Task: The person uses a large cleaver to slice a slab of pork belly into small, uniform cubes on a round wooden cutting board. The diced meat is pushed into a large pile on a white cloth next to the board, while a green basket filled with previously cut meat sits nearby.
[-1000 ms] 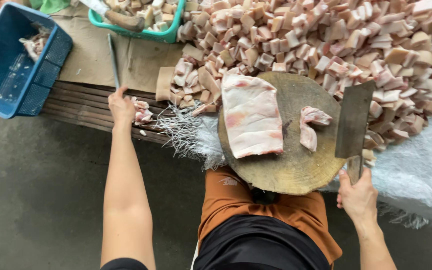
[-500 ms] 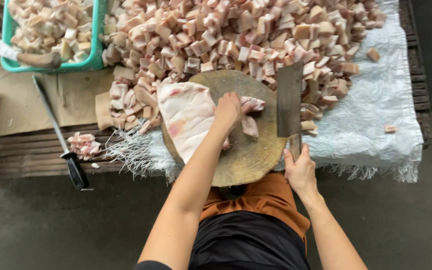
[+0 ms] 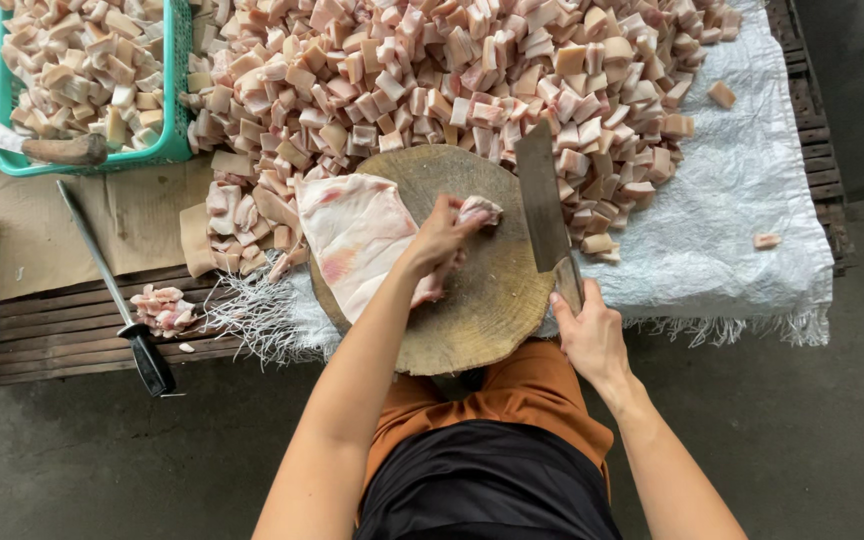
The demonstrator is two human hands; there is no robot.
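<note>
Meat slab (image 3: 352, 240) on chopping block (image 3: 472, 320), cube pile (image 3: 452, 70) behind, basket (image 3: 177, 110) far left.

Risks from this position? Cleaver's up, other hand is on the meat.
1. The left hand grips a small meat piece close beside the cleaver held by the right hand; fingers could get nicked.
2. The pork slab overhangs the round chopping block; it may slide off.

A teal basket (image 3: 178, 120) of cut pieces sits at the upper left. A sharpening steel (image 3: 102, 270) lies on brown cardboard (image 3: 32, 225), beside a white woven sack (image 3: 752, 200).
</note>
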